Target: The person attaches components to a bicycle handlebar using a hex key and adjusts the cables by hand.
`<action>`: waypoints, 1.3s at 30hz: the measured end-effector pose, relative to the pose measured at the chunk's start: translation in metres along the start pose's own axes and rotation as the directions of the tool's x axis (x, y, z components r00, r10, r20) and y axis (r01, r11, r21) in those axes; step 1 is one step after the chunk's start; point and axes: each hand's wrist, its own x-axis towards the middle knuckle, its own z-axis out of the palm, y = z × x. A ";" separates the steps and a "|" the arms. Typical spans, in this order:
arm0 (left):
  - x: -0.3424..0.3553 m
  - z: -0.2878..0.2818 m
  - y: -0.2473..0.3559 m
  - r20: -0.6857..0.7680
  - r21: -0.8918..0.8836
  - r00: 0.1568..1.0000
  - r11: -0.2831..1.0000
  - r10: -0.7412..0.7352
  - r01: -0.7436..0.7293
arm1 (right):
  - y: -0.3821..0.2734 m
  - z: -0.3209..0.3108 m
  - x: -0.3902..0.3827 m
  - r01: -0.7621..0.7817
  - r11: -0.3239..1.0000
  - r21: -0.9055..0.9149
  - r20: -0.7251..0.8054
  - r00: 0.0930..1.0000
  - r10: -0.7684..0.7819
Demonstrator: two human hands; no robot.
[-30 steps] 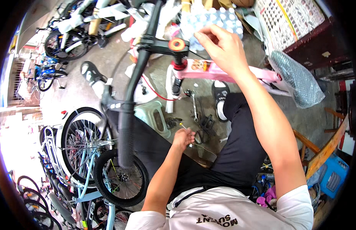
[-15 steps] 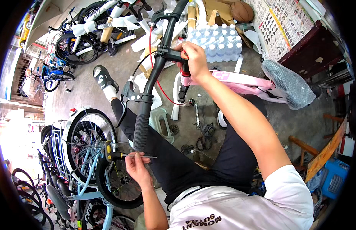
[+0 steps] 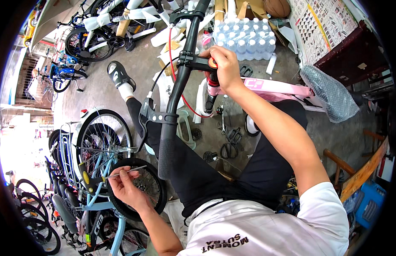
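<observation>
Pinched between the fingers of my left hand is a T-handle hex key with a yellow and black handle. Its thin metal shaft points right, toward the rubber handlebar grip. My right hand wraps round the front of the stem, beside the orange-ringed cap; some fingers are hidden behind it. The stem is clamped to a black handlebar with a brake lever and a red cable. Below my right hand runs a pink bicycle frame, its far end covered in bubble wrap.
Scissors, a wrench and a pale green plastic tray lie on the floor between my legs. A light blue bicycle stands at left. Bottled water packs sit ahead; a wooden stool is at right.
My left hand has moved left and down with the hex key, away from the handlebar grip. My right hand stays on the stem; the whole view has shifted slightly.
</observation>
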 end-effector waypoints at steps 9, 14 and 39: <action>0.008 0.001 0.023 -0.018 0.003 0.997 0.997 0.080 -0.080 | -0.009 -0.002 -0.024 -0.006 0.998 0.062 0.022 1.000 0.004; 0.035 0.005 0.048 0.032 -0.135 0.979 0.971 0.203 -0.197 | -0.012 -0.006 -0.033 -0.113 0.991 0.067 0.057 0.992 0.109; 0.122 0.178 0.014 0.655 -0.543 0.753 0.654 -0.062 0.526 | -0.008 -0.012 0.044 -0.396 0.914 0.095 0.514 0.805 0.295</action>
